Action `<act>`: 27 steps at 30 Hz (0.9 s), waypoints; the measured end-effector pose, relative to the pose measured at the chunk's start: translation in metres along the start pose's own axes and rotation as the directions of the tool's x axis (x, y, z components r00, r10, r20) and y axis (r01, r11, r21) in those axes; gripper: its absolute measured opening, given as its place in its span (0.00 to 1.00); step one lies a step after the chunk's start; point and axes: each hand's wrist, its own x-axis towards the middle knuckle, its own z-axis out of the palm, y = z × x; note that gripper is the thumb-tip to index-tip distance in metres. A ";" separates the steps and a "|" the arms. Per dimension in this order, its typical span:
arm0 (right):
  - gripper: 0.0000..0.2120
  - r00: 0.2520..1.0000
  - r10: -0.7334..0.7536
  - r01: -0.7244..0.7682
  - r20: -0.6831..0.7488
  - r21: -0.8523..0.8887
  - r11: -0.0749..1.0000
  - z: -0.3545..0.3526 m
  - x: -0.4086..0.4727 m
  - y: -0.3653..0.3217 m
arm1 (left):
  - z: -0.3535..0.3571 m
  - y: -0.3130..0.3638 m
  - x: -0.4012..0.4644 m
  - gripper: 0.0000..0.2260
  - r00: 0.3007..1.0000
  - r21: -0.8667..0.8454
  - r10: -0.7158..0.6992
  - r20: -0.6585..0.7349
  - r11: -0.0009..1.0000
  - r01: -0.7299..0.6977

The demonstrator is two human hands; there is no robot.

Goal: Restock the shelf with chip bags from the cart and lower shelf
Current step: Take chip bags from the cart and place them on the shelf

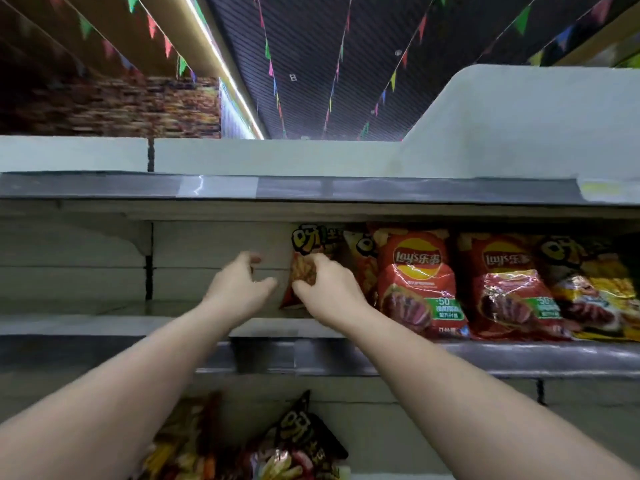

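Note:
An orange chip bag (304,252) stands upright at the left end of a row on the middle shelf (104,323). My right hand (329,285) grips its front, fingers curled round the lower part. My left hand (242,284) hovers just left of the bag, fingers spread and loosely curled, holding nothing. Two red Lay's bags (415,282) (512,289) and a yellow bag (595,289) stand to the right. More chip bags (298,445) lie on the lower shelf between my forearms.
The left half of the middle shelf holds no bags. The top shelf (277,188) overhangs just above the bags. A white side panel (519,126) rises at the upper right. Coloured pennant strings hang from the ceiling.

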 end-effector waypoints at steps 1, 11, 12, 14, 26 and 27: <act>0.23 1.000 -0.012 0.011 0.021 0.025 1.000 0.001 -0.008 -0.002 | -0.005 -0.001 -0.011 0.22 1.000 0.012 -0.013 -0.011 1.000 0.013; 0.22 0.960 -0.164 0.103 0.226 0.256 0.961 0.048 -0.070 -0.057 | -0.067 -0.047 -0.108 0.22 0.964 0.047 -0.238 -0.115 0.968 0.245; 0.22 0.951 -0.182 0.112 0.251 0.271 0.956 0.055 -0.076 -0.064 | -0.075 -0.055 -0.117 0.21 0.957 0.041 -0.259 -0.131 0.963 0.267; 0.21 0.925 -0.221 0.123 0.307 0.308 0.943 0.071 -0.089 -0.078 | -0.092 -0.072 -0.134 0.21 0.937 0.032 -0.313 -0.155 0.946 0.321; 0.22 0.722 -0.374 0.116 0.583 0.431 0.895 0.206 -0.157 -0.189 | -0.208 -0.214 -0.234 0.20 0.714 -0.006 -0.635 -0.293 0.748 0.663; 0.21 0.701 -0.375 0.099 0.606 0.438 0.893 0.221 -0.163 -0.200 | -0.220 -0.228 -0.242 0.20 0.692 -0.009 -0.653 -0.309 0.729 0.684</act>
